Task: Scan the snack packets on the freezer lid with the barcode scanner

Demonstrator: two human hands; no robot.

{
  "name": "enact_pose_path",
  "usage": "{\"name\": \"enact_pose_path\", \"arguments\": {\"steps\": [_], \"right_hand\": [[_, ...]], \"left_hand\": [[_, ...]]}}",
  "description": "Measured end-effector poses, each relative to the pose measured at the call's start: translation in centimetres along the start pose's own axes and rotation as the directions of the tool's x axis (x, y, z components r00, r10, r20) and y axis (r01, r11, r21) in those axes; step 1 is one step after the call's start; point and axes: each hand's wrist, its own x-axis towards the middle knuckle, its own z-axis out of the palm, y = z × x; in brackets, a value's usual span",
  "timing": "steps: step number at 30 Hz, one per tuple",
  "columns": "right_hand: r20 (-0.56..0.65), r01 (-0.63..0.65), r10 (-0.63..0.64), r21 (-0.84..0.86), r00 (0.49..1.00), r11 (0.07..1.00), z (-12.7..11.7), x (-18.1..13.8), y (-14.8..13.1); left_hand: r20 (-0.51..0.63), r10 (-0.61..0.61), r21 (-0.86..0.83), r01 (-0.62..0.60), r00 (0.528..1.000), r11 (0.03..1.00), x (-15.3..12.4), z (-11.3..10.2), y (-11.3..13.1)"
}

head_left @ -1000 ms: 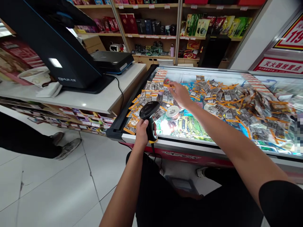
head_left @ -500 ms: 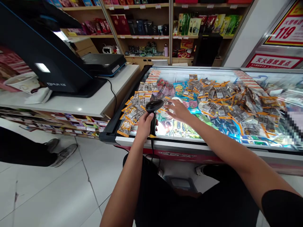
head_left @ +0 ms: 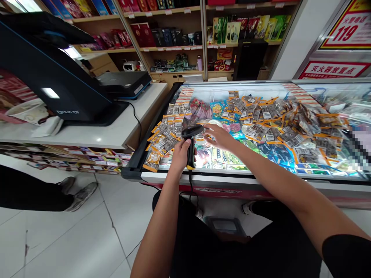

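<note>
right hand (head_left: 216, 138) drawn back beside black pistol-shaped plastic scanner (head_left: 191, 137), mid-frame.
left hand (head_left: 179, 155) wraps its handle; right grip unclear. seemingly partway: orange-edged clear plastic packets (head_left: 164, 136) spread centre-left, a heap (head_left: 291, 138) remaining right.

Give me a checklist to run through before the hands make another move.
1. Barcode scanner firmly held: ok, the left hand is wrapped around its handle.
2. Right hand near the scanner: ok, its fingers are beside the scanner's head.
3. Packet in the right hand: cannot tell, the fingertips are too small and partly hidden.
4. Cord attached: ok, it hangs from the handle's lower end.
5. Cord clear of the legs: cannot tell, it loops down close to them.
6. Packets in one pile: not ok, there are left and right groups.
</note>
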Motion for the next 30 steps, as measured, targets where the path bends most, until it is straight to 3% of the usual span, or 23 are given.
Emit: {"name": "enact_pose_path", "arguments": {"steps": [6,10,12,14,17,20,23,26,30], "right_hand": [[0.014,0.001,0.001,-0.079,1.000,0.997,0.2,0.3,0.5],[-0.070,-0.195,0.185,-0.204,0.980,0.959,-0.4,0.8,3.1],[-0.136,-0.339,0.314,-0.263,0.940,0.903,-1.2,1.4,4.1],[-0.177,-0.419,0.381,-0.303,0.907,0.856,-1.8,2.3,3.8],[-0.101,-0.339,0.324,-0.247,0.941,0.908,-1.2,3.8,0.1],[0.049,-0.114,0.117,-0.062,0.992,0.992,0.9,4.4,-5.3],[0.098,-0.009,0.014,-0.050,0.995,0.999,2.8,3.8,-8.3],[0.099,-0.035,0.045,-0.095,0.994,0.995,2.8,3.3,-7.2],[0.092,-0.113,0.121,-0.087,0.988,0.990,1.1,3.6,-2.3]], "left_hand": [[-0.059,0.006,-0.030,-0.008,0.998,1.000,-1.0,-1.2,-0.2],[-0.163,0.061,-0.072,-0.074,0.985,0.995,-2.6,-3.1,-1.0],[-0.272,0.151,-0.106,-0.186,0.950,0.977,-3.3,-3.7,-1.5],[-0.389,0.248,-0.126,-0.318,0.887,0.940,-3.8,-3.9,-2.0],[-0.470,0.288,-0.148,-0.396,0.834,0.906,-3.9,-3.9,-2.4],[-0.455,0.246,-0.182,-0.359,0.856,0.915,-3.8,-4.0,-2.5],[-0.417,0.207,-0.196,-0.310,0.885,0.930,-3.9,-4.3,-2.6],[-0.376,0.194,-0.199,-0.283,0.906,0.938,-4.1,-4.6,-2.6],[-0.225,0.168,-0.206,-0.216,0.960,0.954,-4.3,-4.5,-2.2]]}}
